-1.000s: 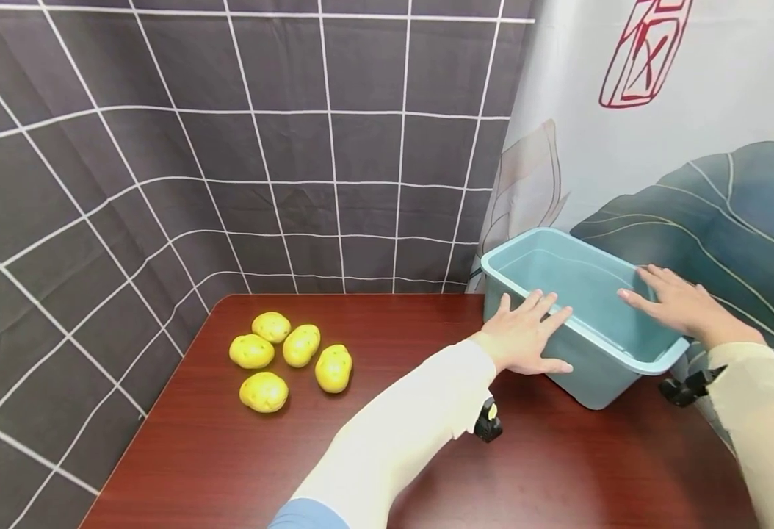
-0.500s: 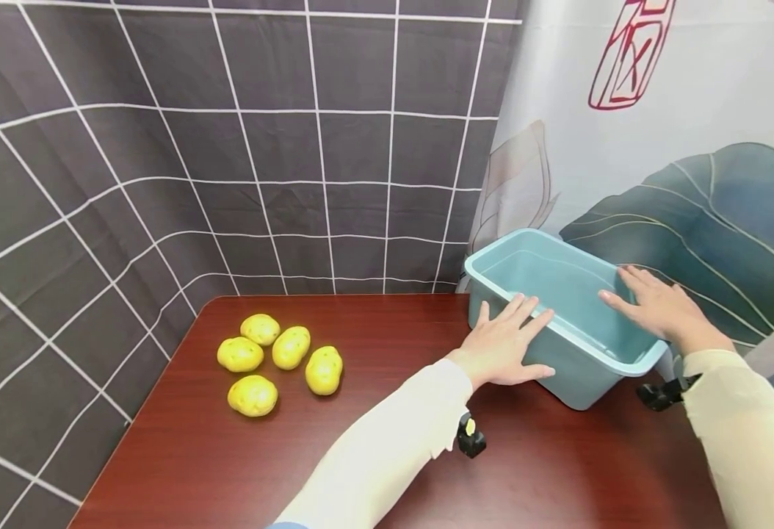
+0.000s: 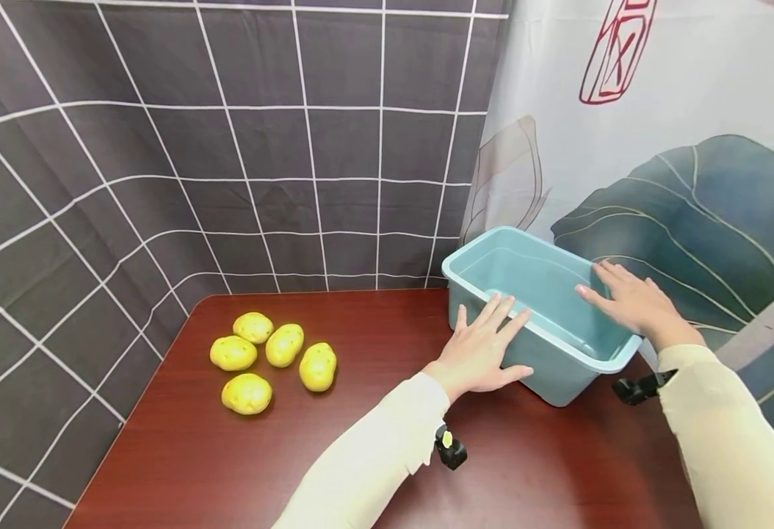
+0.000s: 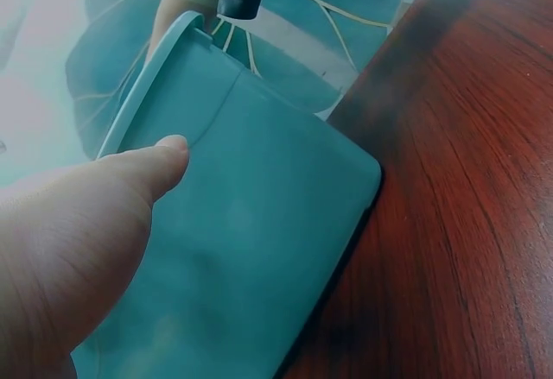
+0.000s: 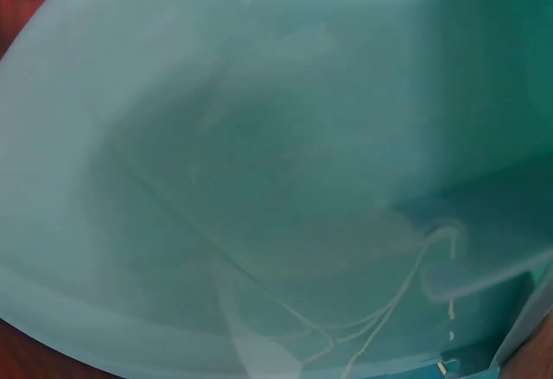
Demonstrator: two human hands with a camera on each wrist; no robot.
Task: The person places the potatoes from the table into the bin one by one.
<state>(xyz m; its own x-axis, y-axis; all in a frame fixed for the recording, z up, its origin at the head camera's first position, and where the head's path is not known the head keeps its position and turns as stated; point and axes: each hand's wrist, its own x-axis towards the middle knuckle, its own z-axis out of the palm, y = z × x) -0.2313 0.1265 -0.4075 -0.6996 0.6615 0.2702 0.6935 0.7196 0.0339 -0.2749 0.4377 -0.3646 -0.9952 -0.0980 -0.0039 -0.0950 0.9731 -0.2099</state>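
Note:
A light blue plastic bin (image 3: 552, 373), rectangular and with a rolled rim, stands upright at the back right of the table, nothing visible inside it. Against its near long side lies my left hand (image 3: 479, 354), fingers spread and straight, fingertips right at the rim. My right hand (image 3: 639, 305) lies over the far rim at the right end with extended fingers. The left wrist view shows my left thumb (image 4: 164, 161) along the bin's outer wall. In the right wrist view the bin's blue wall (image 5: 259, 163) fills most of the frame; my right fingers are hidden there.
Several yellow potatoes (image 3: 247, 394) lie loosely grouped at the left of the dark red wooden table (image 3: 182, 470). A grey grid-patterned curtain (image 3: 268, 139) borders the back and left. A white curtain with a leaf print (image 3: 684, 198) hangs close behind the bin.
The bin has shifted left across the table toward the potatoes, both hands moving with it. The whole view has also turned slightly right. The potatoes keep their places on the table.

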